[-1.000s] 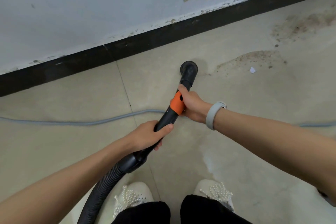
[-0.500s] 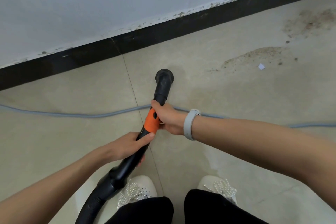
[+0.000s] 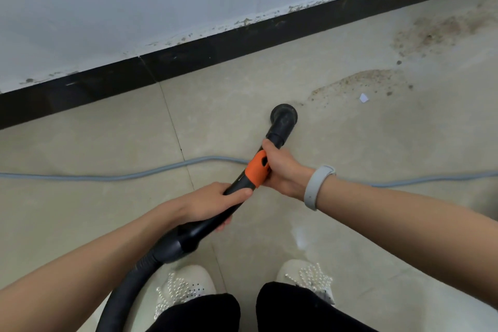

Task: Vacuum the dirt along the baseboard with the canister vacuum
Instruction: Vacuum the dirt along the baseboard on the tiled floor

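Partway | left hand point(image 3: 213, 202) and right hand point(image 3: 280, 167) both grip the wand point(image 3: 242, 183) | nozzle point(image 3: 283, 116) on floor beside the dirt patch point(image 3: 358, 83) | second patch point(image 3: 442, 32) near the baseboard point(image 3: 242, 46) untouched

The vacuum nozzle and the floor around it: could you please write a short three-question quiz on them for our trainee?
1. True or false: the nozzle touches the baseboard.
2. Which hand grips the wand at the orange collar? A) left hand B) right hand
3. Fill in: the grey cable passes ___ the wand in the picture.

Key: 1 false, bare floor lies between them; 2 B; 3 under. The dirt patch lies right of the nozzle.
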Available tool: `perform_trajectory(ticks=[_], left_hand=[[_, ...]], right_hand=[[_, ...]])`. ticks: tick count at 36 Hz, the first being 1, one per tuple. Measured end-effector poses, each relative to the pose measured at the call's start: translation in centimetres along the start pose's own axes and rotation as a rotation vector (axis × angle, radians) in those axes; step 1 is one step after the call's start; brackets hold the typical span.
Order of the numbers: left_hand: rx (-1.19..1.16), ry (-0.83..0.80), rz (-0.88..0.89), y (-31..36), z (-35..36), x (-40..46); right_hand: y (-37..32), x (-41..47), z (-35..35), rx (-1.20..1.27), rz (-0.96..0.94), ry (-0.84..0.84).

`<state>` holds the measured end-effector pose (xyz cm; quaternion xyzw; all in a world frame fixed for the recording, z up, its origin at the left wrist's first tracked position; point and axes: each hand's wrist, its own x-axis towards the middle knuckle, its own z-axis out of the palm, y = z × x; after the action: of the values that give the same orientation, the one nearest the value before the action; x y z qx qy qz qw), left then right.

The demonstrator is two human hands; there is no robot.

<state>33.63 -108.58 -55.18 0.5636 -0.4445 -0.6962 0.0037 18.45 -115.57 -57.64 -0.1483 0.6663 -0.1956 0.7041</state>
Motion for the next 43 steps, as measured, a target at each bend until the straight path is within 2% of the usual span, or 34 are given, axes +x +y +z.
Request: perform_trajectory(ticks=[9, 12, 20, 24, 32, 38, 43], left_hand=[[0.179, 0.146, 0.077, 3.3, -1.2, 2.8], [0.177, 0.133, 0.048, 3.0, -1.9, 2.8], [0.179, 0.110, -0.051, -0.6, -3.5, 0.1], [0.189, 0.097, -0.087, -1.8, -4.5, -1.5], [0.322, -0.014, -0.152, -3.7, -5.6, -4.3], [0.387, -0.001, -0.105, -1.9, -6.1, -3.3], [0.408, 0.079, -0.050, 1.2, -5.3, -0.5]], right_hand=[[-4.7, 0.8, -1.4, 0.228, -0.057, 0.130], [-4.5, 0.3, -0.7, 0.222, -0.020, 0.114], [-1.3, -2.0, 3.3, 0.019, 0.034, 0.173], [0.7, -3.1, 5.2, 0.089, 0.015, 0.216], [4.6, -4.9, 6.6, 0.215, 0.096, 0.270], [3.4, -4.8, 5.8, 0.315, 0.091, 0.306], [0.3, -3.1, 3.4, 0.313, 0.035, 0.340]])
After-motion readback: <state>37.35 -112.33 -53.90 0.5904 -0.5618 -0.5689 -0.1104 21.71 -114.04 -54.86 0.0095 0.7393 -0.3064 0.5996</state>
